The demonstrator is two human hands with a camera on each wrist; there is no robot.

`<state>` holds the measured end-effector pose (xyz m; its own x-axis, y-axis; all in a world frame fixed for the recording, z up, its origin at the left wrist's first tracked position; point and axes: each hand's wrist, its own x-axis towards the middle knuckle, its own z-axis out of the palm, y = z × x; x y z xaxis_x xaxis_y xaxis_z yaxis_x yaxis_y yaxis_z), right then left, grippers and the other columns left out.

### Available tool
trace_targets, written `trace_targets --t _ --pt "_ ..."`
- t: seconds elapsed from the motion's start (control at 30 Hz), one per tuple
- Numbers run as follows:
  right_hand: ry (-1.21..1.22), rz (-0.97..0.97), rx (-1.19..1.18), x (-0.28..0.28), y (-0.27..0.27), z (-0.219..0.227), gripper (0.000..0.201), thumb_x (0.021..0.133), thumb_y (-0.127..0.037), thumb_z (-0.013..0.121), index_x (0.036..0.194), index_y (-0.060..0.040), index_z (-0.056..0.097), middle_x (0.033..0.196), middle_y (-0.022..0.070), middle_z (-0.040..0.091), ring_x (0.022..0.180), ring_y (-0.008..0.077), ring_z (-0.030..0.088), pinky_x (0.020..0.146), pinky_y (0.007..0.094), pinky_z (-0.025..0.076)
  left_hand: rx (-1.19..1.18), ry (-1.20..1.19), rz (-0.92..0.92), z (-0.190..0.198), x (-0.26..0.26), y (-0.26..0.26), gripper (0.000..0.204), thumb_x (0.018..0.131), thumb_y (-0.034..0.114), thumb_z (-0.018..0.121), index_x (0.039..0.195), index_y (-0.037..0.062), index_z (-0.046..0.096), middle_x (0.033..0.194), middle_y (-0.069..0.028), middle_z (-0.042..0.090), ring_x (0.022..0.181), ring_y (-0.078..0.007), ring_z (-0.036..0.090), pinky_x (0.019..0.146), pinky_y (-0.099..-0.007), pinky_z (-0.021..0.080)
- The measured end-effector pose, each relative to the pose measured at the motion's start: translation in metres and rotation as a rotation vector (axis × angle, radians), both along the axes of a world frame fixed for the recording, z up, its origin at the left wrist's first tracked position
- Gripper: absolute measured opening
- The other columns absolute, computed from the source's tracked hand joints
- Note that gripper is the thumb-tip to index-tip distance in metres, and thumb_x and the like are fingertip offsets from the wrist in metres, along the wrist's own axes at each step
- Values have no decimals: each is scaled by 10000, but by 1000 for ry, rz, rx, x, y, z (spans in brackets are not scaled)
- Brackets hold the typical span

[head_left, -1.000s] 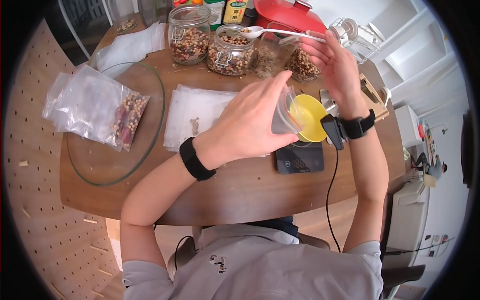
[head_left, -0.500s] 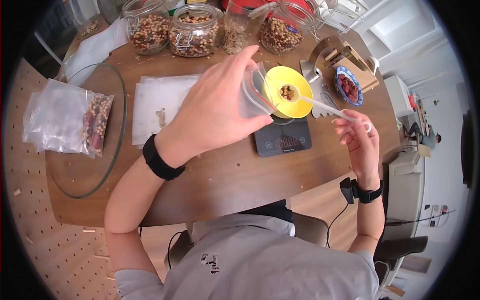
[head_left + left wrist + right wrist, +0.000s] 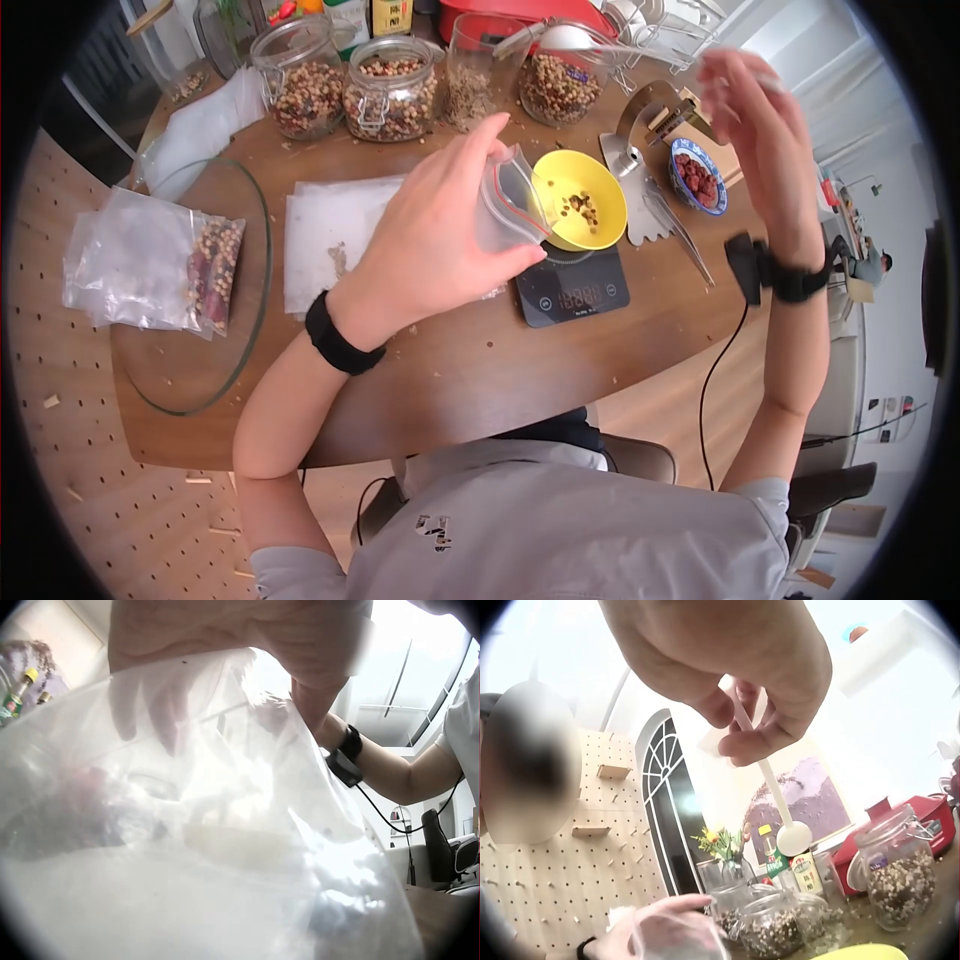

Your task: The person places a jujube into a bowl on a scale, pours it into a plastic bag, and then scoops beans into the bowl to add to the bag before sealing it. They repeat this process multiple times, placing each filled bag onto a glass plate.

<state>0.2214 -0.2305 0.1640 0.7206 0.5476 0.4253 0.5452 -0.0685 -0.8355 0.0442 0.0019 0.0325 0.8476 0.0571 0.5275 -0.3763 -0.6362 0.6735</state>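
My left hand holds a clear zip bag by its spread mouth, right against the left rim of a yellow bowl. Several small beans lie loose in the bowl, which stands on a black kitchen scale. Large and blurred, the bag fills most of the left wrist view. Raised at the back right, my right hand pinches the handle of a white spoon. In the head view the spoon's bowl overlaps the top of the right-hand glass jar of mixed beans.
More jars line the back, before a red pot. A blue-rimmed bowl of reddish dried pieces, tongs and a metal tool lie right. Flat bags and a glass plate with filled bags lie left.
The spoon, half a second ago in the yellow bowl with beans in it, is now lifted out to the back right. Beans lie loose in the bowl. My left hand keeps the bag beside it.
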Motion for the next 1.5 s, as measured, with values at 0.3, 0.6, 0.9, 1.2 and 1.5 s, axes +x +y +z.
trace_targets --t 0.3,0.6,0.9,1.2,1.5 --pt "133 60 -442 79 116 21 290 992 -218 645 1144 24 696 923 30 681 789 105 587 722 230 491 2 -42 3 1 1 2 1060 698 193 920 1548 -16 323 1328 -221 590 1260 -324 585 1058 -405 468" --pt "35 125 -599 76 142 -35 324 969 -300 669 1153 -34 678 791 -4 597 627 56 535 506 207 386 18 -12 -6 5 1 1 1060 701 163 913 1557 0 309 1329 -196 576 1246 -305 587 1027 -390 480" --pt "-217 -120 -191 -10 -15 -90 220 986 -215 698 925 -24 607 709 -29 547 664 30 463 564 233 393 -19 -12 30 6 3 1 1043 679 159 916 1534 -2 340 1300 -182 602 1170 -313 625 991 -404 523" --pt "-453 27 -570 -106 -113 -165 332 906 -293 743 926 -69 500 1408 197 606 1363 383 498 1025 435 451 -2 54 28 6 1 -4 1040 683 86 907 1548 21 334 1328 -148 594 1200 -274 619 1008 -385 513" --pt "-458 352 -573 -125 -75 -161 388 914 -400 721 950 -76 512 1483 182 548 1497 347 364 1127 523 345 -26 83 28 3 -1 -6 1053 684 98 915 1548 0 322 1309 -153 589 1205 -280 604 1025 -385 489"
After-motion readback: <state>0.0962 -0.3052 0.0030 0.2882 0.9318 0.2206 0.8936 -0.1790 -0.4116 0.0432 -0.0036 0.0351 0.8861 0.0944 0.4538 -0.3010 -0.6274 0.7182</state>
